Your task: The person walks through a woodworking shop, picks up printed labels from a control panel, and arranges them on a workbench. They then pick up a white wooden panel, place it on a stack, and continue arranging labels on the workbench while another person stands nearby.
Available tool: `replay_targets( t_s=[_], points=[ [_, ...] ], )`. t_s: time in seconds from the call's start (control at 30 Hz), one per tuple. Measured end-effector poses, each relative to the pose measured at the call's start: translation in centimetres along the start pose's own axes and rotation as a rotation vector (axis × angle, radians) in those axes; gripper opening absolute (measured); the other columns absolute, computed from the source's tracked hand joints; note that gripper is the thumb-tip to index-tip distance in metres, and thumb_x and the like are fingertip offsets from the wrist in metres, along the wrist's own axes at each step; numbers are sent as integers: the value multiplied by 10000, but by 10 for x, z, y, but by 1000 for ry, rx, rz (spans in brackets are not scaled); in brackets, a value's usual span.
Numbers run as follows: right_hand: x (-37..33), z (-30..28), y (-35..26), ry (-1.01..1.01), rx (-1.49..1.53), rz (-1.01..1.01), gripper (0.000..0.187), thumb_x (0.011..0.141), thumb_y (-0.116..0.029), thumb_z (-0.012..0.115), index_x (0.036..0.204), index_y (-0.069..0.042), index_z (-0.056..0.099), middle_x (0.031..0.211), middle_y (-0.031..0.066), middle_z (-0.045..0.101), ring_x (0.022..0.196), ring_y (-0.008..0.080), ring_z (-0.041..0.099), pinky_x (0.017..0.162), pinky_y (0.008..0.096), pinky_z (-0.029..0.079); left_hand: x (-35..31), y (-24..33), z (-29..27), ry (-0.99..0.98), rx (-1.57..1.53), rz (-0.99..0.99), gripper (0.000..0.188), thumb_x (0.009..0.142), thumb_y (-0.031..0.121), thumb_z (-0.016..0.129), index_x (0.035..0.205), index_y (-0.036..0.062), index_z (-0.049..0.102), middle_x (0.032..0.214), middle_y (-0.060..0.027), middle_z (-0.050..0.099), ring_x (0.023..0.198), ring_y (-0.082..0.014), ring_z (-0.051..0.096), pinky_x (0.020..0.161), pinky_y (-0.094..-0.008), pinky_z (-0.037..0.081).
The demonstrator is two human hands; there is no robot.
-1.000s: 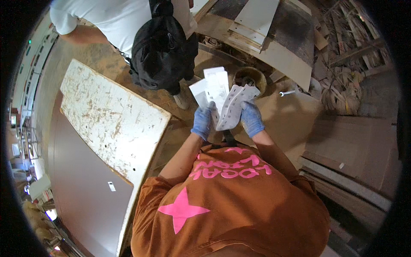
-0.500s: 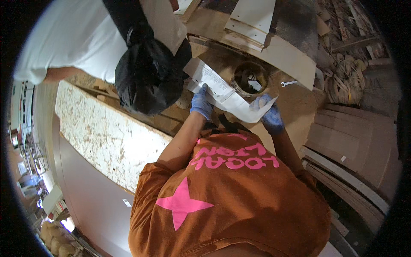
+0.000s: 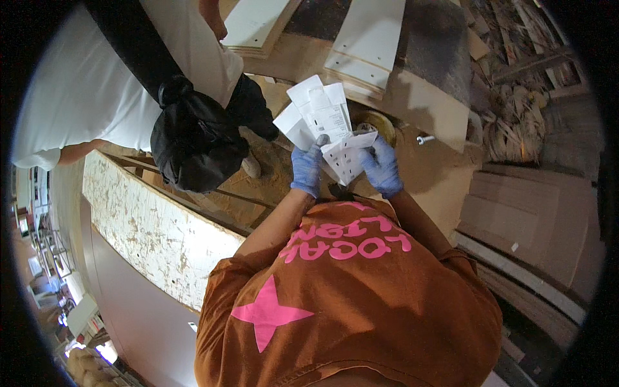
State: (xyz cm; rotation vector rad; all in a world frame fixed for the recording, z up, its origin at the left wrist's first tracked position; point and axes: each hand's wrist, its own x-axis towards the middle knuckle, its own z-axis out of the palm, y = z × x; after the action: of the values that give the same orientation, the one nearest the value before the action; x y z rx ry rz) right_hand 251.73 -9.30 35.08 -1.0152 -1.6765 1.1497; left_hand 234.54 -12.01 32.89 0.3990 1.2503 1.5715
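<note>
Paper sheets [image 3: 318, 113]: fanned, presumably keeping faces visible. Left hand [image 3: 305, 170]: grip pinching sheets' left side. Right hand [image 3: 382, 169]: same, right side.

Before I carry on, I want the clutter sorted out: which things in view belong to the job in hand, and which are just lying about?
In use:
- white printed papers, fanned out, held by the left hand and right hand

Apparently just lying about:
- wrench, right of the bucket
- stacked white boards
- scuffed white panel
</note>
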Motion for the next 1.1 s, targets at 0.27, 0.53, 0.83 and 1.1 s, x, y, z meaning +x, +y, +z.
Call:
replay_targets(
  t_s=[0.27, 0.53, 0.83, 1.1],
  points=[
    [28, -11, 1, -94, -80, -124, 199, 872, -164, 575, 1015, -28, 602, 934, 117, 618, 883, 243, 595, 804, 336, 461, 3, -7, 18, 16, -81, 59, 416, 833, 107, 710, 1204, -3, 557, 1052, -80, 645, 906, -166, 613, 761, -295, 506],
    [36, -24, 23, -97, 325, 83, 327, 876, -310, 647, 1043, -30, 622, 935, 22, 623, 863, 129, 554, 777, 302, 460, 15, -19, 16, -38, -413, -256, 548, 837, 215, 723, 1290, 31, 476, 1170, -79, 593, 1021, -229, 583, 887, -358, 482],
    [64, -42, 55, 118, 1055, 342, 334, 833, -159, 566, 1146, -40, 557, 1077, 49, 597, 999, 199, 575, 907, 356, 457, 31, -27, 18, 133, -465, -321, 418, 820, 127, 684, 1199, 82, 514, 1066, -77, 613, 972, -253, 593, 885, -409, 483],
    [99, -53, 43, 82, 1055, 291, 465, 876, -194, 503, 1323, -93, 424, 1278, 136, 492, 1153, 344, 496, 976, 610, 422, 33, -30, 20, 113, -632, -571, 237, 859, 131, 603, 1084, 64, 570, 1062, -97, 646, 953, -257, 633, 838, -377, 541]
  ],
)
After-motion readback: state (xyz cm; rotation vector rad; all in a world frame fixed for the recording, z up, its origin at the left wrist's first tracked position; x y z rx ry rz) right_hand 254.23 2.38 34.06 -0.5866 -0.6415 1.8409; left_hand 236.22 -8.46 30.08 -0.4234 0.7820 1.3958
